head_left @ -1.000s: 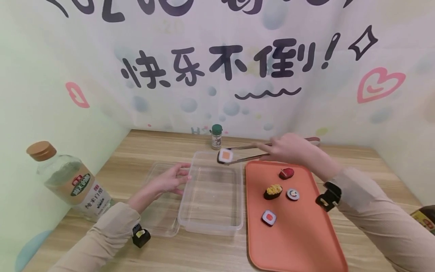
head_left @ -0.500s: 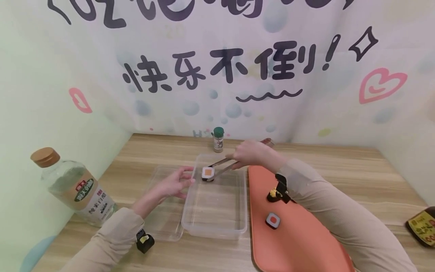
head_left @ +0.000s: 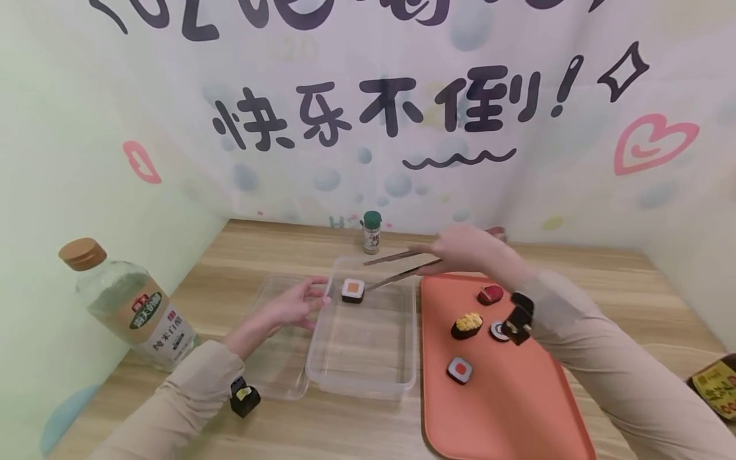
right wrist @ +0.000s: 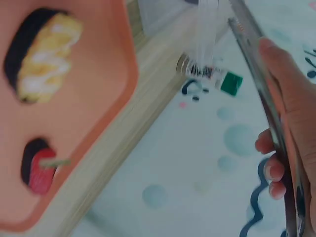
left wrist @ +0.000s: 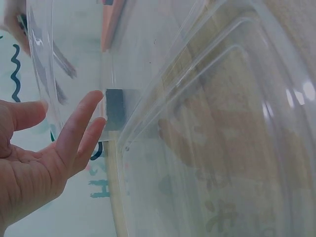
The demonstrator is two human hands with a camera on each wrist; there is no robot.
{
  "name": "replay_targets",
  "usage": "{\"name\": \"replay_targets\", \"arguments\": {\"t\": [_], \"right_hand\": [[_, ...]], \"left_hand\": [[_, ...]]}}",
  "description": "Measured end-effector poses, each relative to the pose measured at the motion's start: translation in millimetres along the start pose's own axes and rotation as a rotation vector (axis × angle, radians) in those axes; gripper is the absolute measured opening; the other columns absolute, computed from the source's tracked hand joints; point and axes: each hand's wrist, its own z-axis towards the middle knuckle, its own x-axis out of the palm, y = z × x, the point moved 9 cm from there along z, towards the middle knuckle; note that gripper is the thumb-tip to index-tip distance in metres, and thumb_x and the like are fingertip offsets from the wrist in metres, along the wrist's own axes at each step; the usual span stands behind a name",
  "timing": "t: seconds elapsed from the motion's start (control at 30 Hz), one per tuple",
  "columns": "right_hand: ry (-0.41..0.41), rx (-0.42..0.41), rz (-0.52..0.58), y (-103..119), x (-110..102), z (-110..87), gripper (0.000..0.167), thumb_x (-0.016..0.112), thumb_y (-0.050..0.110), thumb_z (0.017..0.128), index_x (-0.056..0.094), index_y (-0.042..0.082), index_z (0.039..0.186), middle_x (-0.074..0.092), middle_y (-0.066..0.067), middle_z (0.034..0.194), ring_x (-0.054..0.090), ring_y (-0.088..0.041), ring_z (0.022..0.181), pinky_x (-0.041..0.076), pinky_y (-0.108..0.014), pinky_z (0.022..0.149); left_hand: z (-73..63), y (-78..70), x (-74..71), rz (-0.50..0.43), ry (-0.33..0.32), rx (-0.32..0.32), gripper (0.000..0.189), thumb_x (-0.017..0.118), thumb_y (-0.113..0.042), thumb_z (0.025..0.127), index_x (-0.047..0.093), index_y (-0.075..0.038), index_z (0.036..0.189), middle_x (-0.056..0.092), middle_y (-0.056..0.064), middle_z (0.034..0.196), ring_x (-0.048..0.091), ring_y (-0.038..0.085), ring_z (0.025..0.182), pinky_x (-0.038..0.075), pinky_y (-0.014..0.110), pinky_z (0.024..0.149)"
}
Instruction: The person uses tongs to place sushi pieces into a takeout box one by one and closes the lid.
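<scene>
A square sushi roll with an orange centre (head_left: 353,291) sits at the far left inside the clear plastic container (head_left: 362,383). My left hand (head_left: 296,305) rests against the container's left wall; its fingers are fairly straight and the thumb touches the rim. My right hand (head_left: 468,249) grips metal tongs (head_left: 397,276) above the container's far right corner. The tongs' tips are spread, with nothing between them, and lie right of the roll. In the right wrist view, fingers and thumb wrap the tongs (right wrist: 264,84).
An orange tray (head_left: 500,409) to the right bears several sushi pieces, including a corn-topped one (head_left: 467,324). A clear lid (head_left: 270,364) lies left of the container. A green-capped shaker (head_left: 372,233) stands behind; a large bottle (head_left: 138,306) is left, a dark bottle (head_left: 715,386) right.
The tongs carried the orange-centred sushi roll left and down into the container, then let it go. My right hand has since drawn back up and right. My left hand stays at the container.
</scene>
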Motion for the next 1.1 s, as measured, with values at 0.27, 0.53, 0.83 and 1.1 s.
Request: {"name": "replay_targets", "arguments": {"t": [0.27,0.53,0.83,1.1], "right_hand": [[-0.168,0.076,-0.105,-39,-7,-85.0,0.063,0.029,0.068,0.086,0.057,0.024,0.123,0.039,0.002,0.053,0.022,-0.010,0.041,0.018,-0.020,0.038],[-0.290,0.071,-0.167,-65,14,-167.1,0.063,0.019,0.064,0.090,0.057,0.019,0.113,0.030,0.005,0.048,0.019,-0.007,0.040,0.016,-0.020,0.036],[-0.361,-0.031,-0.288,-68,40,-213.0,0.057,0.008,0.058,0.094,0.046,0.024,0.121,0.021,0.006,0.046,0.008,-0.008,0.039,0.008,-0.020,0.037],[-0.196,-0.002,-0.181,-74,47,-195.8,0.064,0.024,0.065,0.089,0.064,0.019,0.104,0.026,0.010,0.044,0.019,-0.005,0.037,0.019,-0.021,0.032]], "left_hand": [[0.6,-1.9,-0.8,-0.003,-0.003,-0.001,0.054,0.044,-0.012,0.096,0.018,-0.004,0.143,0.027,0.031,0.141,0.045,0.045,0.119,0.056,0.043,0.081],[-3.0,-2.4,-3.7,0.009,0.004,-0.003,0.055,0.044,-0.013,0.096,0.016,-0.002,0.143,0.028,0.032,0.140,0.044,0.044,0.120,0.056,0.043,0.082],[-4.3,-4.7,-2.5,0.008,0.015,-0.003,0.055,0.042,-0.012,0.097,0.015,0.000,0.143,0.028,0.033,0.139,0.042,0.045,0.121,0.054,0.045,0.084],[-3.5,-6.6,0.5,0.016,0.011,-0.007,0.053,0.041,-0.010,0.097,0.016,0.000,0.142,0.030,0.033,0.139,0.040,0.045,0.123,0.055,0.046,0.083]]}}
